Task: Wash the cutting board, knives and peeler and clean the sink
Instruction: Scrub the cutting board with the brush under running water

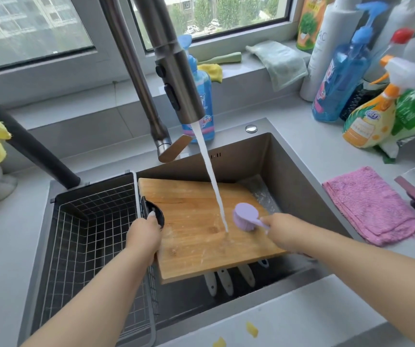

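Note:
A wooden cutting board lies tilted across the steel sink. Water from the faucet streams onto the middle of the board. My left hand grips the board's left edge at its black handle. My right hand holds the handle of a purple scrub brush, whose head rests on the board just right of the stream. Three white knife handles stick out from under the board's near edge; their blades are hidden.
A wire drain basket fills the sink's left part. A pink cloth lies on the counter to the right. Cleaner bottles crowd the back right; blue soap stands behind the faucet. Yellow scraps lie on the near counter.

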`<state>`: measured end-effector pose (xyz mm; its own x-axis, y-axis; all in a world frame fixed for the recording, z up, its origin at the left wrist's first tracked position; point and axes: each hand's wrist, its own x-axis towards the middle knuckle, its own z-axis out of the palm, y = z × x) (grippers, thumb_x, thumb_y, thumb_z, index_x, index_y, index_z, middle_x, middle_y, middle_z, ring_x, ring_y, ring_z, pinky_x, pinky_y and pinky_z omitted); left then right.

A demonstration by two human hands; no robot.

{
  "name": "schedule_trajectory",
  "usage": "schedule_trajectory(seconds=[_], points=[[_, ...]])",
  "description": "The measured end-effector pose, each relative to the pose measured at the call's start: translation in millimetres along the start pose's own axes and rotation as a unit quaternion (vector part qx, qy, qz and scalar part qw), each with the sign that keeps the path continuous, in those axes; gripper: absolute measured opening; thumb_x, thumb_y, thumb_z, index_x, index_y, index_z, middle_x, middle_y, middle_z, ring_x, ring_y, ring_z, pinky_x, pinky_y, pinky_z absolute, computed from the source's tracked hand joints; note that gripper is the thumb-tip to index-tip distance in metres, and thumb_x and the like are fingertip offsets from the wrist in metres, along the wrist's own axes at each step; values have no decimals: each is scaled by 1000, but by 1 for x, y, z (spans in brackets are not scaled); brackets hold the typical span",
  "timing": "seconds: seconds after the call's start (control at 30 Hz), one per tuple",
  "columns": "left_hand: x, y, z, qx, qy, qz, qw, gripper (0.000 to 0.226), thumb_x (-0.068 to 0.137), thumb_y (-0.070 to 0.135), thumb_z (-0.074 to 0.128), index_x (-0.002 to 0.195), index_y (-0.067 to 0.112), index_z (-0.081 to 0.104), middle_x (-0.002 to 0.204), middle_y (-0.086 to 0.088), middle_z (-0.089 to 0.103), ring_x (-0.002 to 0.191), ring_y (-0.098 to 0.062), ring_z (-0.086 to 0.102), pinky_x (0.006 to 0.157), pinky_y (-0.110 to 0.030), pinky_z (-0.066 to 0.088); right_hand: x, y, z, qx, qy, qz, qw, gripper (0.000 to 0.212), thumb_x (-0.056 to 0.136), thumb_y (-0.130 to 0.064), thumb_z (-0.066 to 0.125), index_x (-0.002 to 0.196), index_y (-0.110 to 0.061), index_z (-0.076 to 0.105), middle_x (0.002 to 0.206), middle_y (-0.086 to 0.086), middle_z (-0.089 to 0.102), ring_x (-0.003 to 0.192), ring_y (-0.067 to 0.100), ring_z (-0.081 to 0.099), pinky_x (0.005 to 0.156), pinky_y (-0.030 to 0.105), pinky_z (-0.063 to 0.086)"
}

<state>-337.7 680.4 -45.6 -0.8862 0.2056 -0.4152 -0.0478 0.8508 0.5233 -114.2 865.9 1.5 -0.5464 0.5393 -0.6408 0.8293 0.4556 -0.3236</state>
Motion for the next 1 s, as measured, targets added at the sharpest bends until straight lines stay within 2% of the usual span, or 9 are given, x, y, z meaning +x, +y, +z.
schedule_trajectory(seconds=[0.13,0.23,0.3,0.47,0.63,0.7,0.8,0.9,1.0], points=[[-14,-9,-10,39,1,45,998,42,105,30,30,120,-4,51,79,-11,52,61,-21,43,50,-30,29,-17,-13,19,8,-66,-102,993,36,98,-19,41,132,-28,50,85,0,54,64,14,47,49,24,34],[-24,-15,-15,39,-8,86,995,42,102,38,34,131,8,41,90,-12,60,69,-24,54,52,-31,35,13,3,17,0,-63,-44,997,37,97,-11,39,131,-17,52,79,0,51,60,12,43,42,15,29],[-25,-17,-14,41,-17,96,994,50,100,42,37,140,12,35,105,-13,64,83,-27,59,60,-34,41,37,-2,14,27,-39,-15,999,39,97,-9,37,134,-9,50,90,5,56,71,17,48,45,14,30],[-25,-20,-15,31,-23,129,991,37,101,36,40,130,14,46,104,-4,62,82,-18,55,65,-32,40,38,-40,24,136,-17,-107,985,36,97,-23,36,119,-44,56,82,-1,58,52,15,45,39,19,33],[-26,-23,-15,31,-22,137,990,33,101,35,41,127,17,50,112,-1,64,93,-19,58,74,-30,42,85,-22,10,84,17,-4,996,37,94,-8,40,128,-8,56,99,9,56,85,26,55,57,26,43],[-26,-22,-14,23,-18,141,990,31,101,32,42,127,19,51,108,5,63,88,-13,56,68,-24,40,84,-44,11,129,15,-54,990,38,95,-16,43,130,-16,56,105,7,61,80,20,55,65,30,49],[-28,-20,-13,12,-14,143,990,28,101,30,43,125,21,53,102,9,61,83,-8,52,64,-21,37,72,-60,14,177,-6,-121,977,46,96,-14,41,133,-38,50,102,1,62,65,16,55,50,25,45],[-29,-21,-13,2,-13,143,990,29,101,30,44,126,21,53,101,8,62,83,-8,53,63,-19,37,89,-39,3,77,20,-41,996,38,95,-11,46,131,-16,54,113,8,61,99,27,60,81,31,49],[-28,-21,-12,1,-12,142,990,29,101,31,44,127,23,52,100,7,63,78,-4,52,60,-15,37,87,-44,8,81,17,-42,996,37,96,-11,40,130,-14,54,106,5,59,90,26,57,70,31,48]])
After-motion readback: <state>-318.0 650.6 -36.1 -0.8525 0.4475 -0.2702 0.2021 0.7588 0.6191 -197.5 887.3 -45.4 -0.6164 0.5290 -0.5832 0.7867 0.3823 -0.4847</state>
